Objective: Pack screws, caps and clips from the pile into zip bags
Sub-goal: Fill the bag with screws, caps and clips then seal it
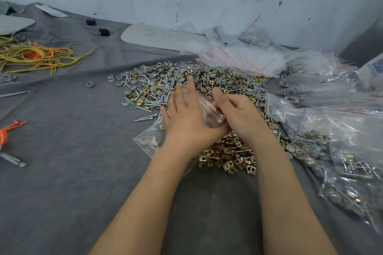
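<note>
Clear plastic zip bag [208,109], held between both hands above the pile [165,85]'s near edge, long axis running away from the person and leaning left. The left hand [186,118] lies flat against it; the right hand [238,114] curls round it (contents blurred). Right of the pile, filled bags [335,163] hold screws, caps and clips.
</note>
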A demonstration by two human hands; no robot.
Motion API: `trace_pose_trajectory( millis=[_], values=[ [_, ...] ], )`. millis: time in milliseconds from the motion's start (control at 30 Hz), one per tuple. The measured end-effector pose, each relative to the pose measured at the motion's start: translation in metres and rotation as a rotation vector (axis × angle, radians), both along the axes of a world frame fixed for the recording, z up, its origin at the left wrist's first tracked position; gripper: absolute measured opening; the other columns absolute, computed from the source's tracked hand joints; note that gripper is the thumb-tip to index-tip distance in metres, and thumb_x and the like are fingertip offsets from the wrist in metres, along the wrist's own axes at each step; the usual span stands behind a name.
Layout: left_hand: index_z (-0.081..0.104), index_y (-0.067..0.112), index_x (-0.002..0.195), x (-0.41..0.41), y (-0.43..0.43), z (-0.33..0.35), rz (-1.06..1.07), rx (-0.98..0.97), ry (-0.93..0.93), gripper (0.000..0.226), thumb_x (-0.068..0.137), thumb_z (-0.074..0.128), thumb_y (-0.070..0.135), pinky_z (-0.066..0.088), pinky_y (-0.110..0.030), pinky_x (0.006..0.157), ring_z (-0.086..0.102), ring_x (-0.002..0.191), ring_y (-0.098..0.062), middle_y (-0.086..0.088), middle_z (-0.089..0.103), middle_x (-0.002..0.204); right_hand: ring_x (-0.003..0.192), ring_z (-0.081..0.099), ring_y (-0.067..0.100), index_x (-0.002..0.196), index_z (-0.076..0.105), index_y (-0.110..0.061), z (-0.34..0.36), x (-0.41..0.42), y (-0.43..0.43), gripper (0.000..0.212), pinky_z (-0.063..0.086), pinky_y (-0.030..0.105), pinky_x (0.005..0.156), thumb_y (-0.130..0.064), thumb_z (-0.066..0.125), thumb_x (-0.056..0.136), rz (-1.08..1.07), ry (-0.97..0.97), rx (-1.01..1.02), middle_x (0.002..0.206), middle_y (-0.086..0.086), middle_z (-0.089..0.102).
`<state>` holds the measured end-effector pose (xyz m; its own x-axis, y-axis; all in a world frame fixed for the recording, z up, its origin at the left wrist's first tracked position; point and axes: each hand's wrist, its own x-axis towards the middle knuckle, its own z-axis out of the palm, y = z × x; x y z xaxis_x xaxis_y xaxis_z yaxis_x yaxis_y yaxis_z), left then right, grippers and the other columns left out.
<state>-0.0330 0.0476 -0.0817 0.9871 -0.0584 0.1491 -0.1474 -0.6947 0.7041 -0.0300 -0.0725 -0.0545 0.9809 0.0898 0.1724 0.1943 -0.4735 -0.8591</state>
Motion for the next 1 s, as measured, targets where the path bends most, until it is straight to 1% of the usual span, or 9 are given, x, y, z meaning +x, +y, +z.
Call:
trace_pose_trajectory(
  millis=[100,200,333,500,533,600,700,900,1000],
  values=[
    [-0.021,0.037,0.146,0.001,0.014,0.014,-0.085,-0.192,-0.020,0.132,0.056,0.069,0.067,0.010,-0.052,0.119,0.014,0.147,-0.023,-0.001,0.011,0.160,0.052,0.046,0.013,0.066,0.057,-0.001,0.018,-0.012,0.011,0.069,0.041,0.026,0.057,-0.062,0.037,0.091,0.049,-0.170,-0.031,0.058,0.014,0.053],
    [-0.018,0.044,0.146,-0.007,0.023,0.030,-0.190,-0.470,-0.090,0.131,0.057,0.077,0.060,0.028,-0.024,0.112,0.034,0.127,0.013,0.014,0.031,0.150,0.049,0.036,0.007,0.059,0.046,-0.001,0.038,-0.018,0.019,0.058,0.033,0.020,0.052,-0.046,0.043,0.096,0.054,-0.364,0.070,0.051,0.000,0.039],
    [-0.014,0.035,0.149,-0.012,0.023,0.047,-0.126,-0.519,-0.233,0.126,0.063,0.076,0.052,0.033,-0.038,0.113,0.038,0.137,-0.010,0.001,0.034,0.150,0.051,0.038,0.006,0.059,0.052,-0.010,0.059,-0.024,0.029,0.051,0.034,0.017,0.054,-0.038,0.041,0.100,0.039,-0.405,0.081,0.052,-0.004,0.042],
    [0.011,0.033,0.147,-0.019,0.038,0.066,-0.050,-0.739,-0.323,0.101,0.073,0.078,0.041,0.045,-0.019,0.094,0.055,0.114,0.005,0.010,0.052,0.124,0.064,0.057,0.011,0.090,0.065,-0.015,0.072,-0.028,0.021,0.039,0.047,0.021,0.060,-0.039,0.036,0.099,0.231,-0.308,0.537,0.068,-0.001,0.063],
    [0.014,0.030,0.148,-0.019,0.045,0.070,0.002,-0.756,-0.324,0.099,0.072,0.077,0.043,0.045,-0.025,0.097,0.055,0.116,0.000,0.016,0.053,0.120,0.064,0.058,0.010,0.091,0.064,-0.016,0.068,-0.025,0.015,0.035,0.047,0.024,0.060,-0.038,0.039,0.100,0.141,-0.273,0.476,0.069,-0.002,0.064],
    [0.022,0.024,0.148,-0.015,0.059,0.075,0.117,-0.718,-0.316,0.092,0.075,0.077,0.038,0.042,-0.035,0.105,0.052,0.122,-0.009,0.015,0.054,0.121,0.063,0.057,0.004,0.087,0.062,-0.019,0.051,-0.016,0.002,0.021,0.045,0.024,0.062,-0.032,0.050,0.098,-0.056,-0.163,-0.016,0.074,-0.006,0.063],
    [0.024,0.023,0.149,-0.010,0.071,0.075,0.200,-0.451,-0.259,0.087,0.079,0.076,0.028,0.029,-0.024,0.102,0.043,0.114,-0.002,0.008,0.048,0.130,0.077,0.057,0.004,0.094,0.066,-0.023,0.021,-0.006,-0.006,0.007,0.044,0.024,0.070,-0.028,0.060,0.093,-0.005,0.227,-0.671,0.091,-0.007,0.064],
    [0.029,0.027,0.145,-0.002,0.051,0.047,0.029,-0.093,-0.106,0.078,0.079,0.070,0.018,0.047,-0.042,0.097,0.057,0.107,-0.022,0.000,0.057,0.113,0.088,0.058,0.020,0.096,0.062,-0.018,-0.005,0.000,0.010,0.009,0.048,0.032,0.074,-0.022,0.066,0.088,-0.071,0.273,-0.727,0.088,-0.001,0.059],
    [0.028,0.025,0.146,0.003,0.041,0.028,-0.030,0.000,-0.083,0.081,0.079,0.072,0.019,0.048,-0.033,0.087,0.058,0.105,-0.026,-0.001,0.058,0.110,0.094,0.058,0.022,0.105,0.061,-0.020,-0.008,-0.002,0.010,0.016,0.048,0.032,0.079,-0.023,0.064,0.090,-0.089,0.221,-0.729,0.090,-0.002,0.055]
  ],
)
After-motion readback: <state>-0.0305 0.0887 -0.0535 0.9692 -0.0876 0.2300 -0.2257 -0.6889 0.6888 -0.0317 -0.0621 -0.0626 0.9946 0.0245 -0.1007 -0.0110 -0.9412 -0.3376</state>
